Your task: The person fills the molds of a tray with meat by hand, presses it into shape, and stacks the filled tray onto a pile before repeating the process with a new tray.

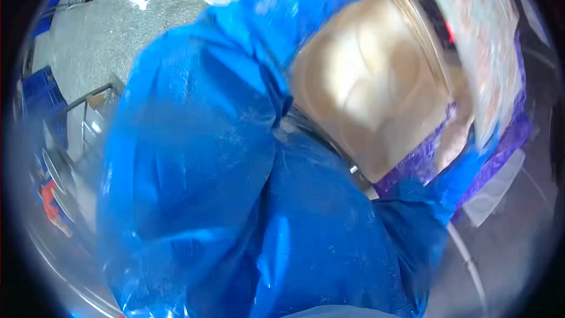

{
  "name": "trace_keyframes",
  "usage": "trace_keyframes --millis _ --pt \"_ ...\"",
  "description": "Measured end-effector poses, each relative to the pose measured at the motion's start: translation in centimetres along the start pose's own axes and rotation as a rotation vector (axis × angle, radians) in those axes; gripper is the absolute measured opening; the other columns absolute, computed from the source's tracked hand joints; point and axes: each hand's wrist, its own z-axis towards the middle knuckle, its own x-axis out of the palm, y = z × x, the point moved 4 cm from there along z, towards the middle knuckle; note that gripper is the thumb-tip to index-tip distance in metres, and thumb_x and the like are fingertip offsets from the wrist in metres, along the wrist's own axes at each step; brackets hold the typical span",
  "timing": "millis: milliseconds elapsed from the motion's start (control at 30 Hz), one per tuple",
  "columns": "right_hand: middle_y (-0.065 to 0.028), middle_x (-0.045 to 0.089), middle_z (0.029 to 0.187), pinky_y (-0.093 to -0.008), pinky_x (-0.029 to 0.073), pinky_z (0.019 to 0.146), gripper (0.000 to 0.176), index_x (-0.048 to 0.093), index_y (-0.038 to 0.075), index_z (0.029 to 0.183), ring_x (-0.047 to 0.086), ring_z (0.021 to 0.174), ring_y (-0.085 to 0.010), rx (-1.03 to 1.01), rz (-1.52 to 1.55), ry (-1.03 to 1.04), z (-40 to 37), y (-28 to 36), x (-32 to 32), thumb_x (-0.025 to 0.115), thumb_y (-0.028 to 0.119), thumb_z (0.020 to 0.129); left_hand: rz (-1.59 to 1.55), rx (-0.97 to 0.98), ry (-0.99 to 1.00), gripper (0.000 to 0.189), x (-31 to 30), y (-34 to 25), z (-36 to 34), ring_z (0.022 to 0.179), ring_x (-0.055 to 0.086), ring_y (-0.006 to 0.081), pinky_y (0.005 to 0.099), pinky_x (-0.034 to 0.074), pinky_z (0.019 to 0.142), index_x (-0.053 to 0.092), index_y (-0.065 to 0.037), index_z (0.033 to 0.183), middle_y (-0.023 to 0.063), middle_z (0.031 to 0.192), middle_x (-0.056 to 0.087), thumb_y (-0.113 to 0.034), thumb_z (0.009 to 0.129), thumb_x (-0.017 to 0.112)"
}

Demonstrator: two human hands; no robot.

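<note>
A blue plastic sleeve (294, 12) stretches to the top edge, where my left hand is out of sight. At the right, the other blue sleeve (412, 218) leads to my right hand (468, 168), blurred against purple plastic (421, 162) and the lower end of a clear bag (485, 53); its fingers are hidden. The bag holds pale pinkish contents that I cannot make out. Between the arms lies a beige surface or container (382, 141) with round, pale shapes, blurred and brightly lit in the middle.
Grey speckled floor (106, 29) shows at the upper left. Blue crates (44, 94) and a metal frame (94, 97) are at the left edge. Below them is a red object (50, 200). A pale hose or cable (465, 253) runs at the lower right.
</note>
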Motion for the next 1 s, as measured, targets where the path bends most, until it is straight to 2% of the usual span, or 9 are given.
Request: trace_keyframes --millis 267,333,467,567,633,767,867,933,1000 --pt "-0.0178 0.060 0.131 -0.0392 0.054 0.094 0.052 0.048 0.002 0.141 0.064 0.109 -0.0318 1.003 1.540 0.337 -6.1 22.2 13.9 0.061 0.030 0.100 0.076 0.140 -0.633 0.053 -25.6 -16.6 -17.5 0.107 0.065 0.0226 0.0353 0.052 0.098 0.051 0.003 0.135 0.0155 0.122 0.063 -0.038 0.102 0.056" --pt "-0.0186 0.061 0.131 -0.0399 0.055 0.094 0.051 0.048 0.002 0.140 0.065 0.108 -0.0319 0.973 1.738 0.510 -4.0 27.4 19.5 0.061 0.029 0.100 0.093 0.137 -0.670 0.062 -30.5 -21.0 -16.9 0.118 0.063 0.0320 0.0378 0.051 0.106 0.047 0.008 0.137 0.0215 0.128 0.060 -0.044 0.103 0.052" --pt "-0.0202 0.061 0.130 -0.0411 0.055 0.094 0.050 0.048 0.001 0.140 0.066 0.108 -0.0321 0.914 2.028 0.829 0.3 38.1 31.1 0.061 0.028 0.100 -0.111 0.206 -0.616 0.049 -41.5 -23.6 -12.0 0.114 0.062 0.0291 0.0457 0.050 0.097 0.055 0.001 0.134 0.0192 0.125 0.064 -0.033 0.100 0.054" --pt "-0.0214 0.062 0.129 -0.0420 0.056 0.093 0.050 0.048 0.001 0.140 0.067 0.107 -0.0322 0.676 2.933 1.630 0.9 46.8 40.6 0.062 0.027 0.100 0.230 0.157 -0.668 0.056 -40.2 -24.1 -12.2 0.129 0.054 0.0319 0.0438 0.047 0.107 0.042 0.000 0.145 0.0196 0.139 0.055 -0.036 0.103 0.051" --pt "-0.0195 0.062 0.129 -0.0412 0.056 0.091 0.049 0.049 0.004 0.140 0.067 0.108 -0.0300 0.816 1.526 1.088 2.3 52.7 37.5 0.059 0.032 0.101 0.364 0.125 -0.784 0.064 -39.1 -21.9 -14.7 0.132 0.051 0.0355 0.0445 0.043 0.109 0.037 0.001 0.150 0.0213 0.144 0.050 -0.035 0.100 0.055" --pt "-0.0183 0.061 0.131 -0.0405 0.055 0.091 0.052 0.049 0.004 0.141 0.067 0.109 -0.0279 0.785 1.733 1.477 1.8 52.2 33.7 0.055 0.038 0.102 0.906 0.232 -0.809 0.071 -35.9 -16.3 -19.3 0.139 0.042 0.0367 0.0480 0.033 0.115 0.037 0.001 0.150 0.0249 0.149 0.044 -0.039 0.096 0.060" --pt "-0.0172 0.068 0.119 -0.0388 0.053 0.091 0.054 0.054 0.004 0.138 0.069 0.103 -0.0261 0.604 1.576 1.271 2.9 49.9 27.3 0.053 0.042 0.100 1.349 0.306 -0.762 0.066 -29.2 -15.4 -21.5 0.146 0.032 0.0357 0.0468 0.028 0.118 0.038 0.000 0.151 0.0234 0.154 0.038 -0.034 0.098 0.058" --pt "-0.0179 0.067 0.121 -0.0396 0.053 0.093 0.055 0.053 0.001 0.139 0.067 0.106 -0.0267 0.577 1.601 1.107 3.0 45.6 24.3 0.052 0.041 0.102 1.305 0.497 -0.623 0.058 -25.3 -15.3 -21.9 0.148 0.028 0.0350 0.0470 0.027 0.119 0.040 -0.003 0.151 0.0214 0.154 0.039 -0.023 0.099 0.057" --pt "-0.0185 0.067 0.118 -0.0392 0.054 0.092 0.049 0.055 -0.003 0.135 0.067 0.107 -0.0257 0.562 1.609 0.834 2.8 39.8 19.5 0.052 0.035 0.103 0.985 0.401 -0.461 0.052 -20.3 -14.1 -20.8 0.146 0.033 0.0344 0.0472 0.029 0.118 0.044 -0.006 0.149 0.0212 0.154 0.039 -0.014 0.099 0.055"
